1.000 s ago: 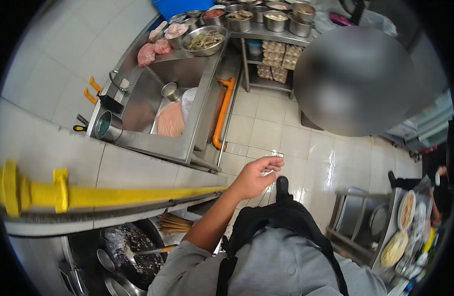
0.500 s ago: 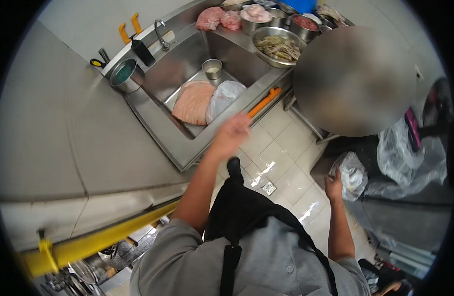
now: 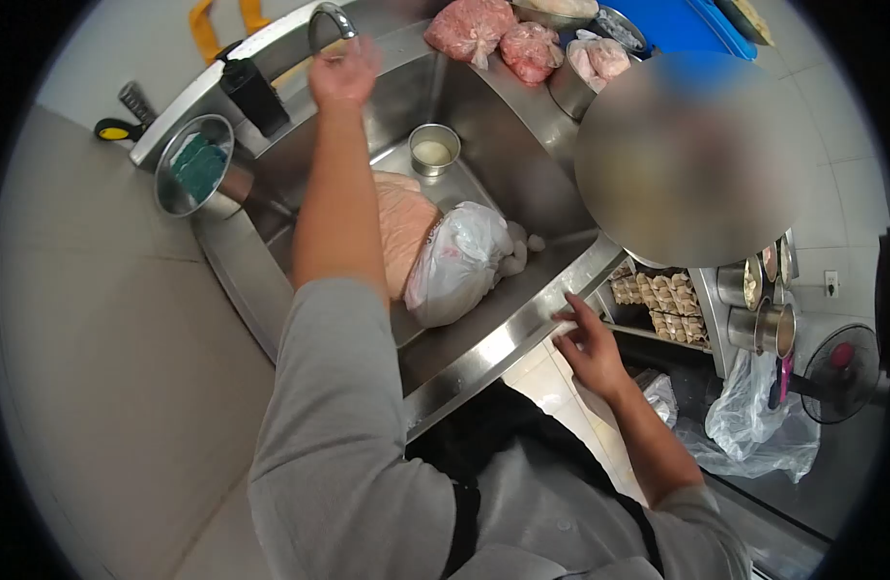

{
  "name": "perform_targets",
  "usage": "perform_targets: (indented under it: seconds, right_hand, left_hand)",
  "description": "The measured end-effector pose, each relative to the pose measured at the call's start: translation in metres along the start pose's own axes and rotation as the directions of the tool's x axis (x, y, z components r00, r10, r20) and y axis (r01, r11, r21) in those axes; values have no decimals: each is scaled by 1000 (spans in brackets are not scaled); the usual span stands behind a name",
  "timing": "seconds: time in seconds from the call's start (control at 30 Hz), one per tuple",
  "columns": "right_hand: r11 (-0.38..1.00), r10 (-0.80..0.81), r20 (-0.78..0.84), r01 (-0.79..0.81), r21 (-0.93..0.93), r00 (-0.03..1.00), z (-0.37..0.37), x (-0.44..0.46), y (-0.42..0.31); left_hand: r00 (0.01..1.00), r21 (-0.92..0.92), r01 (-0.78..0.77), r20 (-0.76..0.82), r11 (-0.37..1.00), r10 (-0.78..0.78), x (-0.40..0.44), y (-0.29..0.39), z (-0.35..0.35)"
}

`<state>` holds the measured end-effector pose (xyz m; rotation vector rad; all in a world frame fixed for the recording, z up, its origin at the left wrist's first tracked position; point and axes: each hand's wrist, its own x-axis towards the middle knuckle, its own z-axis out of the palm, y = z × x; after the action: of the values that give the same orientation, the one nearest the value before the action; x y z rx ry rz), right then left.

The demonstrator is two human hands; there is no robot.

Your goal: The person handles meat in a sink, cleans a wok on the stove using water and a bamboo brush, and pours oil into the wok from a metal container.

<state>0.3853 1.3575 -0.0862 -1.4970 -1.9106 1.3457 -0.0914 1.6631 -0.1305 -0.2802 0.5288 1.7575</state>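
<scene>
My left hand (image 3: 344, 73) is raised at the faucet (image 3: 331, 23) behind the sink, partly blurred; whether it grips anything I cannot make out. Beside the sink's front edge (image 3: 551, 314), my right hand (image 3: 590, 346) has its fingers spread and holds nothing. In the sink lie a pale pink slab of meat (image 3: 401, 227) and a knotted white plastic bag (image 3: 459, 266). Behind them stands a small metal cup (image 3: 433, 151) with whitish contents.
A metal pot with green pads (image 3: 199, 169) and a black bottle (image 3: 254, 95) stand left of the sink. Bagged meat (image 3: 471, 29) lies on its back ledge. Egg trays (image 3: 669, 304) fill a shelf at right. A round blur hides the upper right.
The view has turned and moved in close over the sink. My left hand has reached forward to the faucet. My right hand, earlier near a clear plastic bag, is now at the sink's front edge.
</scene>
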Motion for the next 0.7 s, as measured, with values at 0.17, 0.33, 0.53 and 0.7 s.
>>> perform_targets:
  seconds: [0.17,0.33,0.53,0.7]
  right_hand:
    - [993,-115,65,115,6,991,49,171,5]
    - [924,-351,106,325,202,930,167,304,-103]
    - [984,-39,203,2,179,978,182,375,-144]
    - [938,-335,-17,332,-99,942,199,359,-120]
  left_hand:
    - [910,152,-124,412,981,51,-53,-14,-32]
    - [992,246,-104,95,964,83,-61,-64,-108]
    - [971,345,-227,151,911,185,-72,-75,-103]
    - [998,321,-67,32,945,59,-66,-54,-93]
